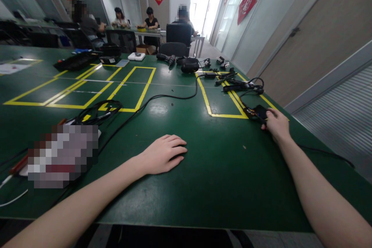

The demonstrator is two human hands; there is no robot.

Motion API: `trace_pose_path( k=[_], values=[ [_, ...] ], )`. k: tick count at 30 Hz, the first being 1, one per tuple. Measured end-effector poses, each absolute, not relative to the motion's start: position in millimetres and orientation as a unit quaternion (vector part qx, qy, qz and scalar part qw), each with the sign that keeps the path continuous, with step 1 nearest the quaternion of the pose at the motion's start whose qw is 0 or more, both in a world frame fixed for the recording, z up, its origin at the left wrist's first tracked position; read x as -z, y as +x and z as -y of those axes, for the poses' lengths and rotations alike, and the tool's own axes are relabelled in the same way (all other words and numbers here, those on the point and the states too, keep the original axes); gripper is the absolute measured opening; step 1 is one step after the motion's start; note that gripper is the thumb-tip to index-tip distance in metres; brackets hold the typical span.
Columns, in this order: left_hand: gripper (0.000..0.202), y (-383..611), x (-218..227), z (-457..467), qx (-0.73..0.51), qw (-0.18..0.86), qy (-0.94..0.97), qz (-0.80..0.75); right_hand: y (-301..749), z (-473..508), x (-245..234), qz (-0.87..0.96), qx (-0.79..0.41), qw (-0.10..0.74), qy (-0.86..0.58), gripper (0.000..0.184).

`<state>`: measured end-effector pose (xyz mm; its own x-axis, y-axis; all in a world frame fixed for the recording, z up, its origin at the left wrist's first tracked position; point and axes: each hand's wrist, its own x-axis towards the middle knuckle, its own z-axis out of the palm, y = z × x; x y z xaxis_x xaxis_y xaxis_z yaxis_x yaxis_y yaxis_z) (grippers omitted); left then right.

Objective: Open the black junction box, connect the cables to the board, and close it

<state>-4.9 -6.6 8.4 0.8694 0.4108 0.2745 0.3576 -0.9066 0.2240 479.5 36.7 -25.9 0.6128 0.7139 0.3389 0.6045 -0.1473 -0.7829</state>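
My left hand (163,154) rests palm down on the green table (215,178), fingers stretched flat and together, holding nothing. My right hand (276,124) reaches to the right side of the table and touches a small black device (257,112) with wires on it, which lies at the corner of a yellow taped rectangle (222,115). The fingers curl round the device's near edge; how firmly they grip is not clear. A black cable (162,97) runs across the table between my hands.
A tangle of black cables and adapters (238,83) lies beyond the device. More cables (99,112) and a blurred patch sit at the left. Black tools (188,64) and trays (77,61) stand farther back. Several people sit at a far table (145,31).
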Motion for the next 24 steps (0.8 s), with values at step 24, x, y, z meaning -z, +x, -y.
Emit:
trace_pose_path(
  k=[24],
  values=[
    [0.027,-5,-8,6,-0.161,0.1,0.961,-0.202,455,-26,0,0.381,0.039,0.41,-0.828,0.03]
  ],
)
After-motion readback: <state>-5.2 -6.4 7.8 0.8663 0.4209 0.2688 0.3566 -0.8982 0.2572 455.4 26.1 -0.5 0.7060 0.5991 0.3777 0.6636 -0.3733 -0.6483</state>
